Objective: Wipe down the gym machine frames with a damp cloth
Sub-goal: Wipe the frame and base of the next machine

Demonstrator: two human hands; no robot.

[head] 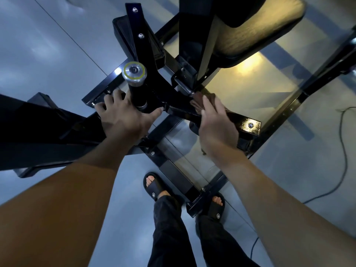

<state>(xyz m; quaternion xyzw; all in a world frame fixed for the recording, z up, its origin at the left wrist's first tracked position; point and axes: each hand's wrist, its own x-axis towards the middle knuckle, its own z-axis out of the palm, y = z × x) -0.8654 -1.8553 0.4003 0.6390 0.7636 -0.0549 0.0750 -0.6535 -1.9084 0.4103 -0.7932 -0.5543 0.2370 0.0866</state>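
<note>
A black steel gym machine frame (242, 120) fills the middle of the view, seen from above. My right hand (217, 128) lies on its glossy cross beam with straight fingers, pressing a brownish cloth (198, 102) against the metal; most of the cloth is hidden under the palm. My left hand (119, 116) rests spread on the frame to the left, its fingers around the base of a black post (137, 93) topped by a silver cap with a yellow ring (134, 71).
A black padded seat (256, 33) hangs over the frame at the upper right. Low frame rails (173, 170) run toward my feet in black slides. A cable (344, 157) lies on the grey floor at the right. A dark bench part sits at the left.
</note>
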